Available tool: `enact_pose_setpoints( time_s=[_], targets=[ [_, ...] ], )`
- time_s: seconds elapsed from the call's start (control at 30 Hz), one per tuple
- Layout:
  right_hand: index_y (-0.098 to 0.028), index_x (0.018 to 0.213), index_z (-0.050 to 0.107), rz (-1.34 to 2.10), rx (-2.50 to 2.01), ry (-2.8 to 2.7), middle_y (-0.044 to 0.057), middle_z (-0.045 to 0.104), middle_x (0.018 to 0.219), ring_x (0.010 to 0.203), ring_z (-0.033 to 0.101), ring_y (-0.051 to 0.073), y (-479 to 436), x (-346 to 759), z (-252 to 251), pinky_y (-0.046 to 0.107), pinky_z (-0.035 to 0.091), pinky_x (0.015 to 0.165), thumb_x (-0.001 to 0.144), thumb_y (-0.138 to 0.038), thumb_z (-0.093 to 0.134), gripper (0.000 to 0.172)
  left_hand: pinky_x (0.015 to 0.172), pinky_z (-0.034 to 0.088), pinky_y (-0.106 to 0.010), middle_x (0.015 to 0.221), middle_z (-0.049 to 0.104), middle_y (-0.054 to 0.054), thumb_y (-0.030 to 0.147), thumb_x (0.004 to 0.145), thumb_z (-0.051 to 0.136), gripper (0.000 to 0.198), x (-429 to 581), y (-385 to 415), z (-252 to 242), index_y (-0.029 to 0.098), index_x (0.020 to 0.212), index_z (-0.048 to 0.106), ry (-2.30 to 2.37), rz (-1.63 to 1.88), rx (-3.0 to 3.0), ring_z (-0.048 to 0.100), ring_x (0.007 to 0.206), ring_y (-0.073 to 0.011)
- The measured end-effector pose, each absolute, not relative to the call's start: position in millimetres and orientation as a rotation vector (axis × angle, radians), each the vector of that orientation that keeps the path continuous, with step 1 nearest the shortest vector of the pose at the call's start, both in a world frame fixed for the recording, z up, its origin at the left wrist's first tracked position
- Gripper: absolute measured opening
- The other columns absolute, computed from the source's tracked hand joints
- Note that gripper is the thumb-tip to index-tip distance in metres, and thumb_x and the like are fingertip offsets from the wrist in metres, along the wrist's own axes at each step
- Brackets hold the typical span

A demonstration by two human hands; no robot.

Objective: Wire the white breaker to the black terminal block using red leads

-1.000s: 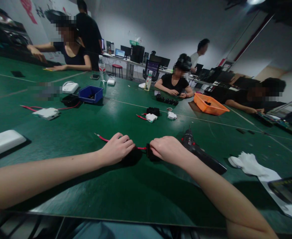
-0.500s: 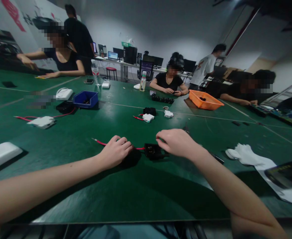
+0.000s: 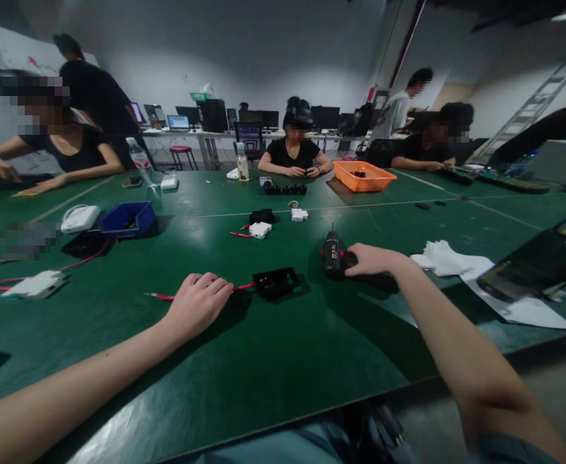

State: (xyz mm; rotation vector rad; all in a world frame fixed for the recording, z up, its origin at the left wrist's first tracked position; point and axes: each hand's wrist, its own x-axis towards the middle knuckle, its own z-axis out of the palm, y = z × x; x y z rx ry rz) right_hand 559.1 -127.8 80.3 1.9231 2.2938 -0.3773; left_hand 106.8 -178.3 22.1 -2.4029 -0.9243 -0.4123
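Now the left hand (image 3: 196, 306) presses curled fingers on a red wire (image 3: 163, 297), black socket (image 3: 275, 283) at its three o'clock, while the right hand (image 3: 372, 259) grasps a screwdriver (image 3: 333, 254).

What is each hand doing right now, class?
Left hand: curled, resting on the red wire.
Right hand: closed around the electric screwdriver.

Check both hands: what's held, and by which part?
Right hand wraps the black electric screwdriver lying on the table, gripping its handle end. Left hand rests on the red wire beside the black socket part; grip unclear.
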Motion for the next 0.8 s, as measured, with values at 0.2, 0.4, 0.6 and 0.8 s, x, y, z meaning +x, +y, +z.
enact_pose_setpoints(
  time_s=[0.2, 0.4, 0.6, 0.8],
  targets=[
    [-0.013, 0.101, 0.067, -0.234, 1.958, 2.253, 0.016, 0.072, 0.099, 0.084, 0.068, 0.028, -127.5, 542.1, 72.4, 0.033, 0.049, 0.067, 0.069, -0.052, 0.073, 0.051, 0.075, 0.04, -0.037, 0.096, 0.073, -0.007, 0.024, 0.098, 0.052, 0.019, 103.0, -168.1, 23.3, 0.02, 0.105, 0.07, -0.944, -0.389, -2.401, 0.062, 0.092, -0.0243],
    [-0.012, 0.1, 0.067, -0.249, 1.955, 2.272, 0.017, 0.072, 0.1, 0.083, 0.068, 0.028, -125.7, 546.6, 69.3, 0.033, 0.048, 0.066, 0.068, -0.053, 0.073, 0.052, 0.085, 0.043, -0.043, 0.096, 0.073, -0.006, 0.024, 0.098, 0.051, 0.019, 104.3, -169.0, 23.0, 0.02, 0.102, 0.069, -0.968, -0.376, -2.366, 0.063, 0.093, -0.0246],
    [-0.012, 0.098, 0.066, -0.249, 1.934, 2.302, 0.016, 0.071, 0.097, 0.081, 0.068, 0.027, -122.9, 548.4, 68.0, 0.033, 0.049, 0.065, 0.068, -0.054, 0.072, 0.052, 0.108, 0.031, -0.06, 0.109, 0.072, -0.009, 0.022, 0.096, 0.052, 0.021, 108.4, -176.6, 29.2, 0.019, 0.107, 0.069, -0.982, -0.382, -2.302, 0.06, 0.112, -0.03],
    [-0.013, 0.097, 0.066, -0.225, 1.912, 2.311, 0.016, 0.071, 0.096, 0.078, 0.067, 0.028, -121.5, 550.8, 68.0, 0.034, 0.048, 0.062, 0.068, -0.057, 0.071, 0.053, 0.088, 0.046, -0.046, 0.105, 0.071, -0.011, 0.023, 0.095, 0.053, 0.02, 106.2, -173.8, 26.3, 0.017, 0.104, 0.07, -1.011, -0.438, -2.343, 0.062, 0.104, -0.0279]
  ],
)
